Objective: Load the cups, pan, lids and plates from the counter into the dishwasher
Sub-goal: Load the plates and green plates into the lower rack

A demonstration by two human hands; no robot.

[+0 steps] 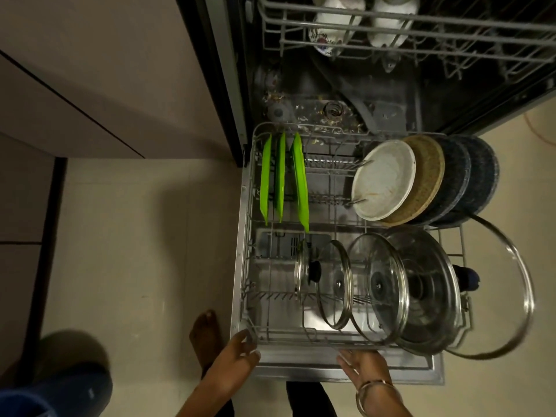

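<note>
The dishwasher's lower rack (249, 266) is pulled out over the open door. Three green plates (282, 179) stand on edge at its back left. A white plate (382, 180), a tan one and dark blue ones lean in a row at the back right. Several glass lids (388, 287) stand in the front half, and a large lid (523, 296) hangs past the right side. White cups (334, 22) sit upside down in the upper rack. My left hand (237, 353) touches the rack's front left corner. My right hand (365, 367) lies at the front rail with fingers extended. Neither holds a dish.
The open dishwasher door (391, 376) lies flat beneath the rack. A bare foot (206, 332) stands on the pale floor tiles left of it. Beige cabinet fronts (90, 85) fill the left side. A dark blue shape (63, 392) is at the bottom left.
</note>
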